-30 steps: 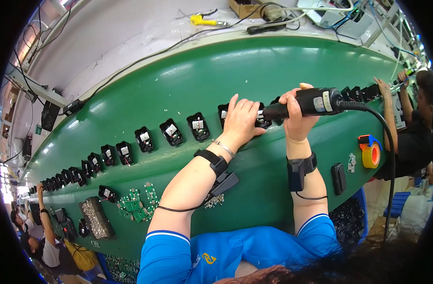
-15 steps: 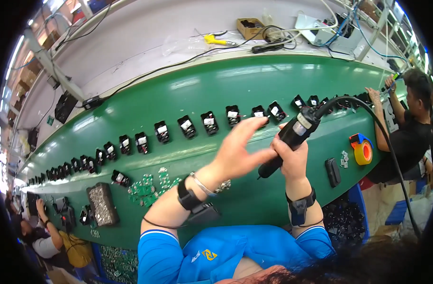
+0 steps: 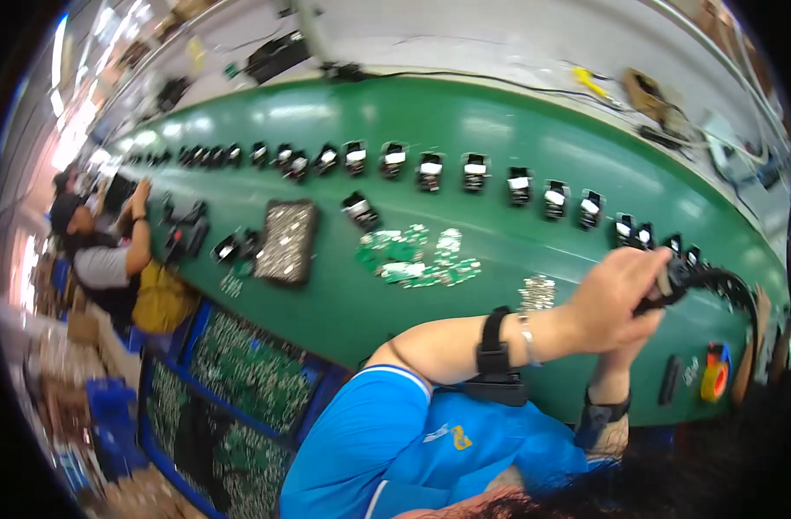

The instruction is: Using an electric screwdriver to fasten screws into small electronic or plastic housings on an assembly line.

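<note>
A black corded electric screwdriver (image 3: 670, 286) is held out at the right, its thick cable arching away beyond it. My left hand (image 3: 610, 298) is closed about the tool's body, fingers bent over it and slightly blurred. Lower and partly behind it, my right hand (image 3: 631, 340) also grips the screwdriver; most of its fingers are hidden. The tool's tip does not show. Beyond the hands runs a long row of small black housings with white labels, among them one housing (image 3: 590, 208) close to the left hand. A small pile of metal parts (image 3: 538, 292) lies by my left wrist.
Green circuit boards (image 3: 417, 257) are scattered on the green table (image 3: 447, 324). Left of them stand a loose black housing (image 3: 360, 210) and a block of metal parts (image 3: 286, 240). An orange tape dispenser (image 3: 716, 372) lies right. Blue bins (image 3: 296, 426) hold boards; a co-worker (image 3: 101, 246) sits left.
My view has swung left, bringing the bins into sight. My left hand, open beside the screwdriver before, has closed on it. The screwdriver has turned in my hands.
</note>
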A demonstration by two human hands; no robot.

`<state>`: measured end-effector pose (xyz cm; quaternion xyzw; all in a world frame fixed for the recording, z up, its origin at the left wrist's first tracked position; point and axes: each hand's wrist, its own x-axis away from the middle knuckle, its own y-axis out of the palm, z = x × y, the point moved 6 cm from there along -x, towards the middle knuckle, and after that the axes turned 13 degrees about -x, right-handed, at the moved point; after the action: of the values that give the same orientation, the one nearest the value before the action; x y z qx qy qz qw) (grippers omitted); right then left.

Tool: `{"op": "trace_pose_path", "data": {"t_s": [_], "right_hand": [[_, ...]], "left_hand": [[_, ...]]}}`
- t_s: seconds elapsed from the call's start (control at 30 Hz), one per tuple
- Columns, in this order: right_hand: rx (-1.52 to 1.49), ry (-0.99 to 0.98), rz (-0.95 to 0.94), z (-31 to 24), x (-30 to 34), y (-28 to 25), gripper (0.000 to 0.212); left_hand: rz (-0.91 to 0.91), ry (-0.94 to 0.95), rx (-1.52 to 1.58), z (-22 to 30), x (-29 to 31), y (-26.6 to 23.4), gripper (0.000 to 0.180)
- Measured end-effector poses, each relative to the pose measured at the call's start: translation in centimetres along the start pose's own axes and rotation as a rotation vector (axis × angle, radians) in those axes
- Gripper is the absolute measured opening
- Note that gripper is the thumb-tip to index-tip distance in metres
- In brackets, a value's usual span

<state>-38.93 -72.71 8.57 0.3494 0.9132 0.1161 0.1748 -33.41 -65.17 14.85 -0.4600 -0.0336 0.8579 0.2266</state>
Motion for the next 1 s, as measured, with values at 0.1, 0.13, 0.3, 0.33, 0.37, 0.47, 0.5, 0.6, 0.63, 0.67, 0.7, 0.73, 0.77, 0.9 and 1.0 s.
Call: {"op": "trace_pose_path", "data": {"t_s": [0.1,0.13,0.3,0.33,0.37,0.47,0.5,0.6,0.63,0.67,0.7,0.73,0.77,0.9,1.0], "right_hand": [[0.009,0.006,-0.015,-0.4,0.3,0.8,0.033],[0.021,0.002,-0.005,-0.3,0.2,0.8,0.033],[-0.183,0.002,-0.06,-0.8,-0.1,0.8,0.037],[-0.188,-0.019,-0.066,-1.2,-0.1,0.4,0.038],[-0.193,-0.041,-0.073,-1.8,-0.1,0.0,0.038],[-0.228,-0.069,-0.139,-2.6,-0.3,0.6,0.039],[-0.264,-0.072,-0.158,-2.6,-0.4,1.0,0.04],[-0.271,-0.067,-0.221,-2.2,-0.7,1.9,0.042],[-0.271,-0.075,-0.263,-2.3,-0.8,2.1,0.043],[-0.268,-0.073,-0.257,-2.3,-0.9,1.9,0.043],[-0.278,-0.078,-0.256,-2.4,-0.9,1.6,0.043],[-0.283,-0.084,-0.25,-2.5,-0.9,1.2,0.044],[-0.271,-0.084,-0.233,-2.6,-0.8,0.8,0.044],[-0.306,-0.179,-0.15,-3.6,-0.9,-0.9,0.046],[-0.354,-0.214,-0.116,-4.3,-0.9,-2.2,0.045]], "left_hand": [[0.02,0.044,0.015,0.2,0.2,-1.7,0.06],[-0.006,0.033,0.007,0.3,0.1,-2.3,0.06],[-0.085,0.077,-0.576,-3.0,1.7,-12.2,0.056],[-0.085,-0.024,-0.673,-5.4,2.5,-15.0,0.051],[-0.147,-0.168,-0.845,-8.0,3.8,-17.7,0.055],[-0.23,-0.472,-1.125,-13.5,9.0,-24.5,0.074],[-0.237,-0.573,-1.169,-14.9,10.6,-25.9,0.077],[-0.206,-0.616,-1.039,-17.3,12.4,-27.1,0.078],[-0.212,-0.616,-1.038,-17.8,12.4,-27.1,0.078],[-0.255,-0.637,-1.027,-18.4,12.6,-26.9,0.078],[-0.3,-0.656,-1.013,-19.0,12.7,-26.6,0.078],[-0.281,-0.674,-0.97,-19.4,12.8,-26.6,0.076],[-0.25,-0.662,-0.952,-19.5,12.8,-26.6,0.075],[-0.189,-0.484,-1.06,-18.5,11.4,-26.2,0.074],[-0.061,-0.553,-0.678,-15.0,10.1,-23.2,0.073]]}}
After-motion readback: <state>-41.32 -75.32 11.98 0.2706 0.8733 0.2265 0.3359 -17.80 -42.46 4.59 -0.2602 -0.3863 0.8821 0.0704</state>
